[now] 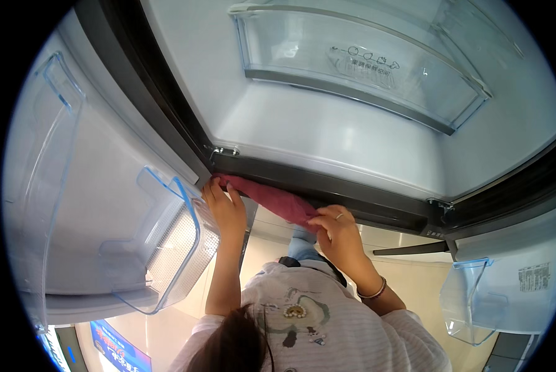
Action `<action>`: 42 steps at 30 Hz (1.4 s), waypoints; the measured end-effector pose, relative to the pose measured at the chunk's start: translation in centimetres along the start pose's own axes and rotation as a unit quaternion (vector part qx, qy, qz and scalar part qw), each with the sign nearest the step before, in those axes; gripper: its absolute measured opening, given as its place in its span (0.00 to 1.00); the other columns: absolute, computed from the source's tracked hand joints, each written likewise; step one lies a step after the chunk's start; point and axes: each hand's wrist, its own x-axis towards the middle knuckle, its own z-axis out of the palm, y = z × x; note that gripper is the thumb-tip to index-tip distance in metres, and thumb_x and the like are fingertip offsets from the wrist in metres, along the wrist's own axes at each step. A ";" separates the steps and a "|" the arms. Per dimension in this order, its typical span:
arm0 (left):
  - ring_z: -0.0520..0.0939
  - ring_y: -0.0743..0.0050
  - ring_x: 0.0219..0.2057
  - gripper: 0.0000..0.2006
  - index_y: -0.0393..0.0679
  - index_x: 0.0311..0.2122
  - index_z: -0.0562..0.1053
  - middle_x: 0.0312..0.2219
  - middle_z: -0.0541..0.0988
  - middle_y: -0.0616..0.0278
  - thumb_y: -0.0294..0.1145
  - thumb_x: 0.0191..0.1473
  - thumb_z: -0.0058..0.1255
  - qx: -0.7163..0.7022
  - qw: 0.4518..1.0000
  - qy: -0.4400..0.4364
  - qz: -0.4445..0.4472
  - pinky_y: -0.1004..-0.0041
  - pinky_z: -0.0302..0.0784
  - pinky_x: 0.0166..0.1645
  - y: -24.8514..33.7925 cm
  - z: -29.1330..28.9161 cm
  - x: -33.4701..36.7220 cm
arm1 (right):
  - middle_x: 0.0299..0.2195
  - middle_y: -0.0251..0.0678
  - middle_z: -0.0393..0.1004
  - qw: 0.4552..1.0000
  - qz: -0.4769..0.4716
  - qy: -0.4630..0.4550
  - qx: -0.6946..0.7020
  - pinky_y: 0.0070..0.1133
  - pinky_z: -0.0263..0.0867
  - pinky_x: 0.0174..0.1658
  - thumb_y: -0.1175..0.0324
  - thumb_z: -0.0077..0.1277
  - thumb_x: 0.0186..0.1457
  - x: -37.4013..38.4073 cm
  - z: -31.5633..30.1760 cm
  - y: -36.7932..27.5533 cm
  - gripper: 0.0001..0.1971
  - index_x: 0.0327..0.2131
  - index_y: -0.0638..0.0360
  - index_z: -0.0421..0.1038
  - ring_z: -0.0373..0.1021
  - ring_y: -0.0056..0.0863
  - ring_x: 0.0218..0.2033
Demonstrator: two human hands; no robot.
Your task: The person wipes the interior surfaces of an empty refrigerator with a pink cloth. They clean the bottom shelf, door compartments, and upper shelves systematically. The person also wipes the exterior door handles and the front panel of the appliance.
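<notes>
A dark pink cloth [270, 197] stretches between my hands along the dark front edge [358, 208] of an open refrigerator. My left hand [224, 201] presses the cloth's left end into the corner beside the hinge [224, 152], its fingers on the fabric. At the other end, my right hand [337, 230] pinches the cloth between thumb and fingers. A ring and a bracelet show on the right hand and wrist. The cloth lies against the edge and sags a little towards me.
Inside the refrigerator sits a clear drawer [352, 59] with a grey lower strip. The left door [98, 204] stands open with a clear door bin [175, 254]; the right door [507, 248] is open too, with another bin [470, 297]. Pale floor tiles [414, 291] lie below.
</notes>
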 end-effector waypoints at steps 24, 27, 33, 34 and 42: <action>0.71 0.51 0.35 0.17 0.34 0.35 0.65 0.31 0.69 0.48 0.40 0.48 0.46 0.055 0.963 -0.155 0.214 0.59 0.62 0.41 11.0 -0.5 -4.5 | 0.35 0.39 0.68 0.961 0.125 0.179 -0.168 0.26 0.64 0.37 0.88 0.46 0.36 -3.5 -5.5 3.7 0.12 0.26 0.63 0.74 0.65 0.36 0.35; 0.72 0.51 0.33 0.20 0.35 0.32 0.66 0.27 0.69 0.50 0.44 0.44 0.50 0.022 0.945 -0.154 0.289 0.62 0.64 0.39 13.7 -0.4 -6.0 | 0.36 0.42 0.66 0.936 0.159 0.233 -0.209 0.24 0.66 0.35 0.89 0.45 0.37 -5.2 -7.1 5.9 0.11 0.24 0.65 0.73 0.68 0.34 0.32; 0.75 0.53 0.31 0.20 0.35 0.34 0.68 0.26 0.71 0.51 0.42 0.41 0.54 -0.032 0.924 -0.200 0.325 0.63 0.67 0.40 17.1 0.4 -7.8 | 0.32 0.41 0.69 0.910 0.233 0.265 -0.216 0.24 0.66 0.33 0.86 0.47 0.36 -6.6 -9.1 7.5 0.09 0.23 0.64 0.73 0.68 0.35 0.30; 0.75 0.53 0.31 0.20 0.35 0.34 0.68 0.26 0.72 0.50 0.42 0.41 0.54 -0.039 0.922 -0.199 0.330 0.63 0.67 0.40 17.4 0.5 -8.0 | 0.30 0.39 0.70 0.909 0.251 0.258 -0.211 0.26 0.65 0.34 0.85 0.48 0.35 -6.6 -9.0 7.3 0.08 0.23 0.63 0.73 0.67 0.36 0.31; 0.75 0.54 0.31 0.18 0.36 0.33 0.69 0.28 0.73 0.51 0.40 0.40 0.54 -0.079 0.919 -0.173 0.346 0.65 0.68 0.39 17.2 0.7 -8.0 | 0.25 0.38 0.72 0.887 0.212 0.135 -0.387 0.27 0.63 0.32 0.76 0.47 0.39 -5.5 -8.7 6.7 0.05 0.22 0.62 0.74 0.68 0.36 0.30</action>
